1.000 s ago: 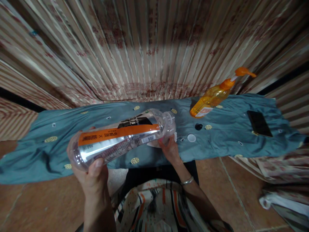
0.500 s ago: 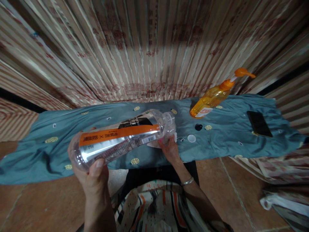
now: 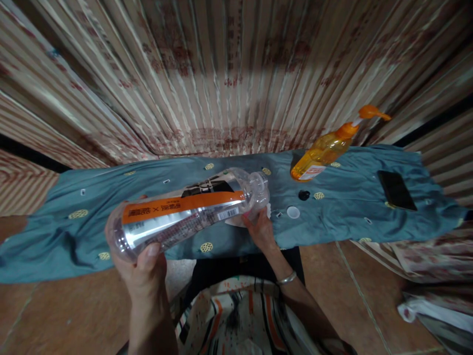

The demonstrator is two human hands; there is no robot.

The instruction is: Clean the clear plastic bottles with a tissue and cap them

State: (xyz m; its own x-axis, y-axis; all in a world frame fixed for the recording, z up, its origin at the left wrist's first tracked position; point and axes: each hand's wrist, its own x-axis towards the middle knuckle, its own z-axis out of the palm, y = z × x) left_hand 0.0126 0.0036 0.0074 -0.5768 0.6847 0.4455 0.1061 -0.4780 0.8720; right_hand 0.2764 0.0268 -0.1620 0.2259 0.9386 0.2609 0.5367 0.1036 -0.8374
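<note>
A large clear plastic bottle [image 3: 185, 209] with an orange, silver and black label lies tilted across the view, its mouth end to the right. My left hand [image 3: 142, 264] is wrapped round its base, thumb along the near side. At the mouth end, my right hand [image 3: 261, 230] grips a small clear container [image 3: 259, 199] close against the bottle's neck; its exact shape is hard to make out. The fingers of that hand are partly hidden. Beneath them lies a white, paper-like piece [image 3: 234, 222], mostly covered.
On the blue-green cloth [image 3: 332, 224] stand or lie an orange pump bottle [image 3: 321, 150], a black cap [image 3: 304, 195], a white round disc [image 3: 293, 212] and a dark phone [image 3: 397, 190]. A patterned curtain [image 3: 229, 98] hangs right behind the cloth's far edge.
</note>
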